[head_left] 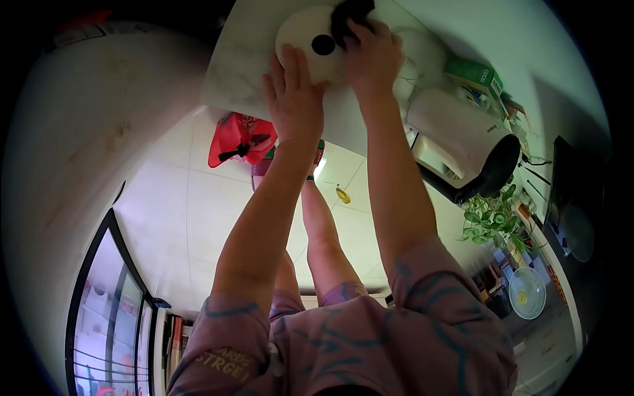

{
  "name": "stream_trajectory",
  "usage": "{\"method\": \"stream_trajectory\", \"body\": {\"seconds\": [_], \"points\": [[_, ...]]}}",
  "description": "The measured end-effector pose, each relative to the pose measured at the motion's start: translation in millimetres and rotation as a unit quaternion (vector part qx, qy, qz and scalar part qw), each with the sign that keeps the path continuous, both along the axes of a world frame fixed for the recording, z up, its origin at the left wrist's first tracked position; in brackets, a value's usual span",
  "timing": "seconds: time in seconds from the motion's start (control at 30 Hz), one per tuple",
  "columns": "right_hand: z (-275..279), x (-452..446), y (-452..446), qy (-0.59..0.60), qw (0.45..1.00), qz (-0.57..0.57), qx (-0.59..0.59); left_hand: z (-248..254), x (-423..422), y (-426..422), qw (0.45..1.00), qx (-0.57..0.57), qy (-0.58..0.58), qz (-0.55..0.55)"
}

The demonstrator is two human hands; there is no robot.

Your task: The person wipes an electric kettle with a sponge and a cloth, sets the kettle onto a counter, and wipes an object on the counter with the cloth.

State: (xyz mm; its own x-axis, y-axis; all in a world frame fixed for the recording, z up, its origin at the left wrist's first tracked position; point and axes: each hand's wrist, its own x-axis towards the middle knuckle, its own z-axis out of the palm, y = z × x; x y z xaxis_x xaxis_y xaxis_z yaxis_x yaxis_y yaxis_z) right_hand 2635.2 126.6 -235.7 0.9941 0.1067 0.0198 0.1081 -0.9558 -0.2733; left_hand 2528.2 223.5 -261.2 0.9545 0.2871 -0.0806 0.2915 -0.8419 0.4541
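A round white disc-like object (300,28) with a black circle (323,45) at its middle lies on the pale marbled tabletop (241,72). My left hand (294,92) rests on its near left edge, fingers spread and holding nothing. At the disc's right side, my right hand (373,56) has its fingers closed on a dark cloth (347,20), blurred in part, which touches the disc's far right edge.
Right of my right arm, a white kettle (449,129) with a black base lies near a green box (475,76). A red bag (241,138) is below the table's near edge. Leafy plants (495,221) and a clear round lid (527,292) are farther right.
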Motion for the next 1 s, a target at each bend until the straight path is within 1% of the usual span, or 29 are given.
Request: {"method": "stream_trajectory", "body": {"seconds": [0.07,0.1,0.13,0.17,0.2,0.23,0.27,0.3,0.37,0.4,0.47,0.5,0.57,0.6,0.67,0.7,0.73,0.8,0.83,0.87,0.93,0.97,1.0], "points": [[-6.3,33.4,7.8,-0.005,0.99,0.137,0.03,-1.5,1.3,-0.3,1.0,0.01,-0.001,-0.014],[-14.8,48.1,15.4,0.06,0.968,0.235,0.066,-1.4,-0.3,-0.4,1.0,0.007,-0.002,-0.016],[-14.2,54.0,24.5,0.007,0.936,0.347,0.058,-1.8,-0.8,-0.5,1.0,0.005,-0.004,-0.016],[-4.7,50.9,39.7,0.034,0.919,0.392,0.017,-2.7,-1.9,-1.1,1.0,0.003,-0.004,-0.013],[7.4,39.9,46.0,0.019,0.911,0.408,0.061,-3.6,-3.3,-1.7,0.999,0.03,0.011,-0.024],[5.9,40.7,56.0,0.044,0.895,0.443,0.043,-3.7,-3.8,-1.7,0.997,0.057,0.026,-0.036],[6.0,42.2,62.0,0.07,0.877,0.475,0.026,-4.1,-4.4,-1.6,0.997,0.055,0.027,-0.036],[9.2,51.0,61.0,0.072,0.877,0.475,0.024,-4.9,-4.3,-0.9,0.998,0.045,0.011,-0.033],[35.5,76.2,61.9,0.184,0.843,0.502,-0.058,-4.2,-4.2,-0.8,0.999,0.035,-0.004,-0.03],[43.0,79.5,57.5,0.185,0.843,0.501,-0.059,-2.8,-3.3,-1.0,0.999,0.034,-0.011,-0.025],[53.0,83.9,43.0,0.195,0.925,0.324,-0.045,-2.9,-2.5,-2.5,0.999,0.03,-0.02,-0.024],[47.7,88.4,35.6,0.195,0.925,0.322,-0.046,-3.4,-2.1,-2.8,0.999,0.032,-0.028,-0.02],[27.1,92.1,21.3,0.266,0.95,0.164,-0.032,-5.7,-4.1,-4.4,0.999,0.032,-0.035,-0.017],[17.5,83.1,15.9,0.265,0.95,0.162,-0.033,-7.2,-3.8,-4.6,0.998,0.045,-0.037,-0.018],[13.8,57.2,16.3,0.148,0.989,0.02,-0.012,-9.0,-2.4,-6.5,0.997,0.057,-0.039,-0.023],[18.4,47.0,17.1,0.159,0.987,-0.02,-0.024,-9.3,-2.8,-6.1,0.997,0.061,-0.039,-0.023],[13.8,42.6,14.9,0.16,0.987,-0.024,-0.021,-9.0,-2.5,-5.2,0.997,0.066,-0.038,-0.024],[2.2,27.1,9.0,0.195,0.976,-0.092,-0.031,-8.5,-2.9,-4.0,0.996,0.071,-0.042,-0.03],[0.9,14.6,4.3,0.149,0.979,-0.134,-0.024,-9.0,-3.5,-4.4,0.996,0.073,-0.047,-0.032],[-3.5,5.8,0.1,0.15,0.978,-0.141,-0.023,-10.3,-2.7,-3.5,0.995,0.073,-0.046,-0.04],[-4.9,-8.1,-1.6,0.091,0.984,-0.15,0.013,-10.3,1.0,3.3,0.993,0.059,-0.084,-0.054],[-3.1,-14.8,-0.9,0.092,0.983,-0.156,0.016,-8.0,1.4,4.9,0.993,0.061,-0.083,-0.061],[-0.5,-23.0,0.9,0.126,0.969,-0.203,0.059,-5.4,2.6,7.1,0.992,0.068,-0.087,-0.067]]}}
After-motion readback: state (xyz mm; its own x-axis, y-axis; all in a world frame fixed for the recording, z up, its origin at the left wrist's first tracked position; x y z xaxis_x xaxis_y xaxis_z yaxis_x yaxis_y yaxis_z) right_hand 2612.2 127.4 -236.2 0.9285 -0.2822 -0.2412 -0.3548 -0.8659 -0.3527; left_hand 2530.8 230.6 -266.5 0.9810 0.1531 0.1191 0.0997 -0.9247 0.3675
